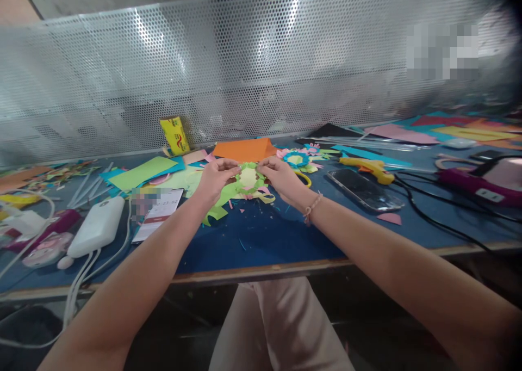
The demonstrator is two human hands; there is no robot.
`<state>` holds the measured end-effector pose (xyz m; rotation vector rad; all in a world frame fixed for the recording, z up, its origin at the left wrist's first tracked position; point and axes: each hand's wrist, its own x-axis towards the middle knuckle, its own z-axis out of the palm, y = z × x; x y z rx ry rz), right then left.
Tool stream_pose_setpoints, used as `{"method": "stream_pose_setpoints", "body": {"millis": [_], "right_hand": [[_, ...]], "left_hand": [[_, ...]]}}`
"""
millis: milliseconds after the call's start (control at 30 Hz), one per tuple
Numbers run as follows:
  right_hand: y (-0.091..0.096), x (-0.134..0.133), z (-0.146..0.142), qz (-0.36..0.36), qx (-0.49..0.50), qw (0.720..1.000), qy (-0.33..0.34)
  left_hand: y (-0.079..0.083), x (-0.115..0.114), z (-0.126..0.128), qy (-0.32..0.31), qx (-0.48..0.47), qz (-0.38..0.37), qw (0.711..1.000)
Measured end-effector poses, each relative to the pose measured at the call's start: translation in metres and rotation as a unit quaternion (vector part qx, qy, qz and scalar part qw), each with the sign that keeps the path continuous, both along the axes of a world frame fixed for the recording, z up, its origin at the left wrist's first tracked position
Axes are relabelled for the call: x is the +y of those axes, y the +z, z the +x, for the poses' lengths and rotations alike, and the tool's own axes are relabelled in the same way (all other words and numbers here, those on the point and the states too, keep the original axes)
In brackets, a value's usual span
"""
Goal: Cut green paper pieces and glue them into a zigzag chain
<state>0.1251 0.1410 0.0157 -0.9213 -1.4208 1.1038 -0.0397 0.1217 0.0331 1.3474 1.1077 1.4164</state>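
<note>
Between my two hands is a green paper flower point(248, 177) with a pale round middle and a frilled rim. My left hand point(218, 178) pinches its left edge, and my right hand point(281, 178) pinches its upper right edge. Just beyond my right hand lie a blue paper flower point(296, 159) and a smaller pink and blue one point(312, 148). Yellow scissor handles point(304, 179) show partly behind my right hand. Green paper scraps point(216, 212) are beneath and left of the flower. A folded orange sheet point(242, 149) stands behind it.
Right of my hands lie a yellow glue gun point(369, 168), a dark phone point(364, 189) and black cables. To the left are a lit phone point(159, 216), a white power bank point(97, 227) and green sheets point(142, 172). A perforated metal panel point(244, 72) borders the table's back.
</note>
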Motion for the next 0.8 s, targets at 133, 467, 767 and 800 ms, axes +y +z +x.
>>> {"method": "stream_pose_setpoints", "body": {"millis": [133,467,767,800], "right_hand": [[0.001,-0.0016,-0.0011,0.004,0.001,1.0,0.004],[0.0025,-0.0046,-0.0019,0.022,0.002,1.0,0.019],[0.0013,-0.0045,-0.0021,0.044,0.002,0.998,0.037],[0.0014,-0.0045,-0.002,0.046,-0.007,0.998,0.032]], "left_hand": [[-0.0036,0.0021,0.0012,0.019,0.016,0.021,0.999],[-0.0039,0.0014,0.0043,0.041,0.026,0.032,0.998],[-0.0034,-0.0003,0.0053,0.039,0.009,0.011,0.999],[-0.0029,-0.0008,0.0056,0.031,-0.001,0.007,0.999]]}}
